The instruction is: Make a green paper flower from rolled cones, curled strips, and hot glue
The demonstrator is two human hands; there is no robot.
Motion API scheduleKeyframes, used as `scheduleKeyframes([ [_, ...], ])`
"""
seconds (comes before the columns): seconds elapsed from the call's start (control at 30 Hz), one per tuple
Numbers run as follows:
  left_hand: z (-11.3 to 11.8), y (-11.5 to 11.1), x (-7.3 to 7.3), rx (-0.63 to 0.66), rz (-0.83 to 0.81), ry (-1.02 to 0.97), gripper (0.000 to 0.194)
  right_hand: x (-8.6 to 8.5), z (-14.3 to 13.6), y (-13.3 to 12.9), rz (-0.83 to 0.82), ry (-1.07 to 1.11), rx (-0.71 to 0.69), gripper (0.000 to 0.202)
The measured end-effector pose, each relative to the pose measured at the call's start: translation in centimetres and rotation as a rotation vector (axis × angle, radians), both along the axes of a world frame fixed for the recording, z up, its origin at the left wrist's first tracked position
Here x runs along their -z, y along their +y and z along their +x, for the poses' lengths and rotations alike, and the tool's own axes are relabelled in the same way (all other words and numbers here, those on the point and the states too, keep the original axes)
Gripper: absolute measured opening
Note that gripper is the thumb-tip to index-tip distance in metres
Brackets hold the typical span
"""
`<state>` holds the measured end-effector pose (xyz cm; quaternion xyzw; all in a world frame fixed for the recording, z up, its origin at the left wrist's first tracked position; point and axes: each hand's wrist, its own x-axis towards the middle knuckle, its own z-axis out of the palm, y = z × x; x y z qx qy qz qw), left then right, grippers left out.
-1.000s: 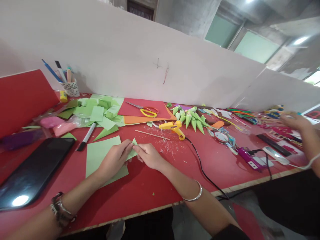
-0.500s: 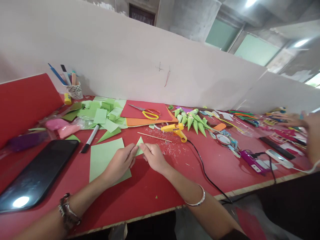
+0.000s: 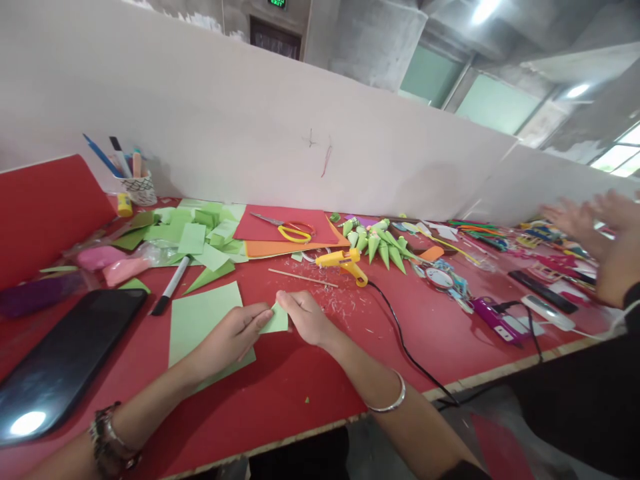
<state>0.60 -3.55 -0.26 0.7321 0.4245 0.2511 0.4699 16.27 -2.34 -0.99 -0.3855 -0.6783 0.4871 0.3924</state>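
Observation:
Between my two hands is a small piece of light green paper (image 3: 277,321), held over the red tabletop. My left hand (image 3: 235,335) pinches its left side, fingers closed. At its upper right corner, my right hand (image 3: 306,316) grips it between thumb and curled fingers. Under my left hand lies a larger light green sheet (image 3: 204,320), partly covered by the hand and forearm. A yellow glue gun (image 3: 345,261) rests just beyond my right hand, beside a thin wooden stick (image 3: 303,277).
Cut green papers (image 3: 193,237) are heaped behind, near yellow-handled scissors (image 3: 294,233) on red sheets. Green paper cones (image 3: 380,243) cluster at centre back. A phone (image 3: 70,357) and marker (image 3: 170,287) lie left. The glue gun's cord crosses the right side. Another person's hands (image 3: 595,217) are raised far right.
The paper in my hands showed a pointed tip upward; now a flatter, squarish part hangs between them. The other person's hands at the right have lifted off the table.

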Motion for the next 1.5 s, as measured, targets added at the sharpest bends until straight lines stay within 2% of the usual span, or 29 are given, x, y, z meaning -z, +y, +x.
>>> scheduleKeyframes([
  [0.13,-0.3,0.3,-0.1,-0.03,-0.036,-0.023,0.036,0.0,0.0,-0.1,-0.003,0.023,0.011,0.047],
  [0.37,-0.8,0.9,-0.1,-0.09,-0.061,-0.058,0.036,0.1,0.2,0.1,0.02,-0.073,-0.105,0.048],
  [0.47,-1.0,0.9,-0.5,-0.105,0.065,-0.015,0.037,-0.2,0.3,-0.1,0.02,-0.136,-0.142,0.049],
  [0.6,-1.2,1.2,-0.5,-0.194,0.269,0.003,0.037,-0.5,0.1,-0.4,0.055,-0.263,-0.253,0.05],
  [0.77,-1.0,1.1,0.3,-0.233,0.348,0.097,0.038,-0.3,-0.1,-0.4,0.031,-0.273,-0.278,0.05],
  [0.93,-0.8,0.9,0.4,-0.283,0.402,0.072,0.037,-0.2,-0.2,-0.5,0.014,-0.209,-0.296,0.05],
  [1.03,-1.0,1.1,0.2,-0.197,0.388,0.05,0.035,0.0,-0.3,-0.4,0.027,-0.177,-0.251,0.05],
  [1.13,-1.1,1.4,0.1,-0.096,0.414,0.116,0.032,0.4,-0.4,-0.3,0.056,-0.164,-0.128,0.049],
  [1.27,-0.8,1.2,0.0,-0.151,0.391,0.2,0.032,0.8,-0.6,-0.1,0.065,-0.129,-0.045,0.049],
  [1.37,-0.6,0.8,-0.1,-0.2,0.34,0.169,0.033,1.1,-0.7,0.1,0.052,-0.087,-0.051,0.049],
  [1.5,-0.5,0.4,-0.3,-0.188,0.27,0.103,0.032,1.3,-0.7,0.3,0.032,-0.069,-0.059,0.049],
])
